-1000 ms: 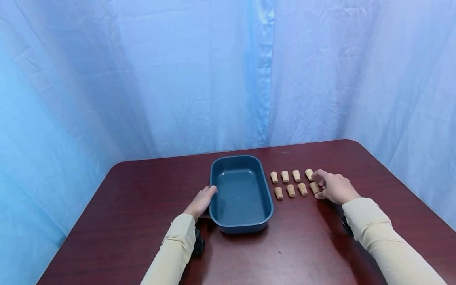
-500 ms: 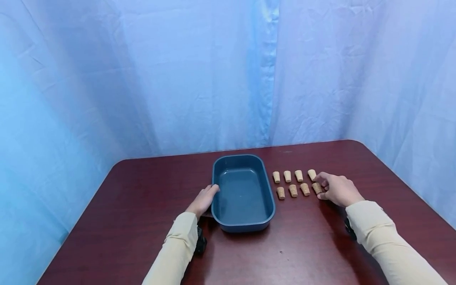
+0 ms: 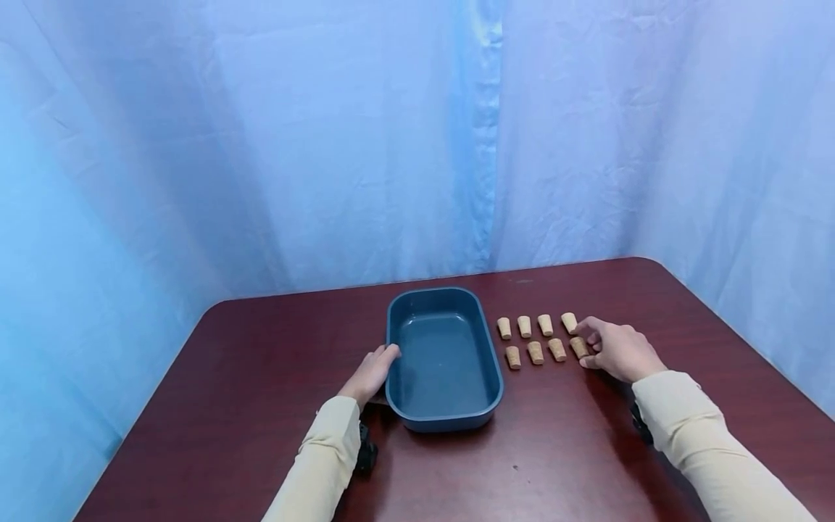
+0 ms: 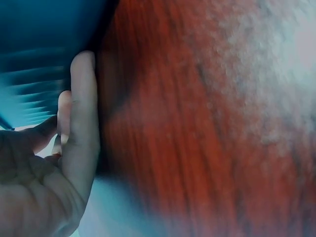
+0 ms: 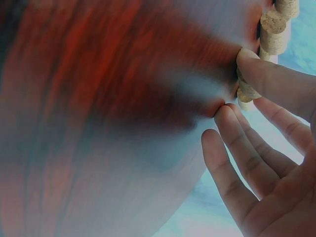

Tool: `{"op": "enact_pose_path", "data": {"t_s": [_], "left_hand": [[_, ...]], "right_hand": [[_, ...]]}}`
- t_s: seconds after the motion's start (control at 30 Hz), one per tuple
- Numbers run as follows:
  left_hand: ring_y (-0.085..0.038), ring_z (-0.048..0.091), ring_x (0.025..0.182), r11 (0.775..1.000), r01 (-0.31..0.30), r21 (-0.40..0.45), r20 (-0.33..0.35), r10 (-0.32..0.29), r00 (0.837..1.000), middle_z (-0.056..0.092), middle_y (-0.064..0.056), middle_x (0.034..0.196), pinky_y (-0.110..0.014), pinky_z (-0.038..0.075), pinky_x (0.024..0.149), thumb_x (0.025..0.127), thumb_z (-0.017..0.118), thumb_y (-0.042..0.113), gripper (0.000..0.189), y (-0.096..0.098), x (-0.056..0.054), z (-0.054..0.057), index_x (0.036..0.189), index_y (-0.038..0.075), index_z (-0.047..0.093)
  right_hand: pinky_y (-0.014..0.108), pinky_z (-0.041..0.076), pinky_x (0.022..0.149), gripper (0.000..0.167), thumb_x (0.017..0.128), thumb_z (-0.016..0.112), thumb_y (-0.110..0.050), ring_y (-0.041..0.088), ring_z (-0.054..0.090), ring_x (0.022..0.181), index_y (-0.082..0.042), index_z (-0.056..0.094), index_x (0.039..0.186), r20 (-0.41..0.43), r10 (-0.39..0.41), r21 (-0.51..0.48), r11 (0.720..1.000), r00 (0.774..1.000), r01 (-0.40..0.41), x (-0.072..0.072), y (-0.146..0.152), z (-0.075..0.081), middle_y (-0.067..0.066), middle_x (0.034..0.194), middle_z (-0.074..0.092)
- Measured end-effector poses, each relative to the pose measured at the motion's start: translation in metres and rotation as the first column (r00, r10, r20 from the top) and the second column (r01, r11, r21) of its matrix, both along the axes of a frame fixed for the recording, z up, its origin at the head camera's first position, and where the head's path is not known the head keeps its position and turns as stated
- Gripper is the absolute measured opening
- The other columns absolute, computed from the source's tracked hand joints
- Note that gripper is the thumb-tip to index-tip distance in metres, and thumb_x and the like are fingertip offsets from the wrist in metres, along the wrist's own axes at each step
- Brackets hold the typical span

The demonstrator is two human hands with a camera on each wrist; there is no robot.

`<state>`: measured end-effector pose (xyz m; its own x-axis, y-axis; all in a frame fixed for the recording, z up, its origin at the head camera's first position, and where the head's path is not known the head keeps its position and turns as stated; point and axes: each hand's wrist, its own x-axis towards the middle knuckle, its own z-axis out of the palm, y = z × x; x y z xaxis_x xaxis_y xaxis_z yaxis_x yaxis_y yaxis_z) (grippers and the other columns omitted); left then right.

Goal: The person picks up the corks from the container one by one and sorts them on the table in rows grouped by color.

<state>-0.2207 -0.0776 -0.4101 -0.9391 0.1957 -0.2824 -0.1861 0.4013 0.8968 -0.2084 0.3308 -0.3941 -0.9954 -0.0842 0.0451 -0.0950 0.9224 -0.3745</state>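
Note:
A dark blue rectangular basin (image 3: 438, 362) sits on the table. My left hand (image 3: 372, 373) grips its left side, thumb over the rim and the other fingers along the outside; in the left wrist view those fingers (image 4: 81, 113) lie straight between the basin wall (image 4: 29, 39) and the tabletop. Several tapered corks lie to the basin's right in two rows. With thumb and index finger my right hand (image 3: 622, 351) pinches the rightmost cork of the near row (image 3: 578, 348). The index fingertip is close to the far-row cork (image 3: 570, 323). In the right wrist view the thumb (image 5: 261, 71) partly hides the corks.
The dark red wooden table (image 3: 261, 377) has rounded far corners. Pale blue curtains (image 3: 365, 145) hang behind it and along both sides. Small dark cameras are strapped under both wrists. The corks stand a short gap from the basin's right wall.
The head view has shifted slightly. Both hands, the basin and the corks otherwise keep nearly the same places.

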Motion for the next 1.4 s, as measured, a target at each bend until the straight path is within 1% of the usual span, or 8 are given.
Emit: {"op": "enact_pose_path", "data": {"t_s": [0.2,0.5,0.77,1.07,1.23,1.4], "left_hand": [[-0.039,0.053,0.115,1.0,-0.007,0.003,-0.005,0.007,1.0,0.036,-0.023,0.15,-0.051,0.057,0.082,0.102,0.037,0.039,0.064,-0.0026,0.0012,-0.0025,0.152,-0.001,0.037],[-0.039,0.051,0.116,1.0,-0.007,0.002,-0.005,0.007,1.0,0.033,-0.022,0.151,-0.05,0.057,0.082,0.102,0.037,0.039,0.064,-0.0001,0.0012,0.0001,0.152,0.0,0.038],[-0.037,0.044,0.121,1.0,-0.008,-0.012,0.011,0.009,1.0,0.03,-0.02,0.154,-0.051,0.054,0.089,0.101,0.038,0.041,0.066,-0.0007,0.0025,0.0015,0.154,0.002,0.036],[-0.037,0.046,0.12,1.0,-0.024,-0.013,0.016,0.024,1.0,0.032,-0.019,0.154,-0.05,0.055,0.087,0.1,0.038,0.041,0.066,-0.0008,-0.0001,0.0012,0.154,0.002,0.037],[-0.037,0.046,0.121,1.0,-0.019,-0.019,0.017,0.019,1.0,0.032,-0.02,0.154,-0.05,0.054,0.089,0.1,0.038,0.041,0.066,-0.0003,0.0023,0.0001,0.153,0.001,0.038],[-0.038,0.048,0.119,1.0,-0.023,-0.012,0.007,0.023,1.0,0.033,-0.02,0.151,-0.051,0.056,0.086,0.1,0.039,0.04,0.065,0.0001,0.0024,0.0013,0.152,0.001,0.038]], "right_hand": [[0.053,0.051,0.073,0.046,0.08,0.083,-0.009,0.034,0.063,0.086,-0.001,0.063,0.121,0.002,0.009,0.002,1.0,1.0,-0.009,-0.0012,-0.0029,-0.0006,0.014,0.095,0.067],[0.053,0.05,0.075,0.046,0.08,0.083,-0.009,0.033,0.061,0.087,0.0,0.062,0.121,0.036,0.0,-0.002,1.0,0.999,0.0,0.0003,-0.0006,0.0023,0.015,0.095,0.065],[0.051,0.05,0.073,0.047,0.08,0.083,-0.008,0.03,0.059,0.082,0.0,0.062,0.12,0.036,0.018,0.018,1.0,0.999,-0.019,-0.0014,-0.0009,0.0032,0.013,0.092,0.064],[0.054,0.051,0.075,0.048,0.081,0.082,-0.008,0.034,0.061,0.085,0.001,0.061,0.123,0.036,0.013,0.019,1.0,0.999,-0.014,-0.0021,-0.0009,0.0053,0.016,0.094,0.065],[0.052,0.05,0.075,0.046,0.081,0.083,-0.008,0.031,0.06,0.084,0.001,0.062,0.121,0.046,0.012,0.008,1.0,0.999,-0.012,-0.0012,-0.0002,0.0033,0.014,0.094,0.064],[0.054,0.051,0.077,0.047,0.08,0.083,-0.008,0.034,0.061,0.087,0.0,0.062,0.122,0.033,0.005,0.003,1.0,0.999,-0.005,-0.0007,0.0003,0.0032,0.016,0.095,0.065]]}}
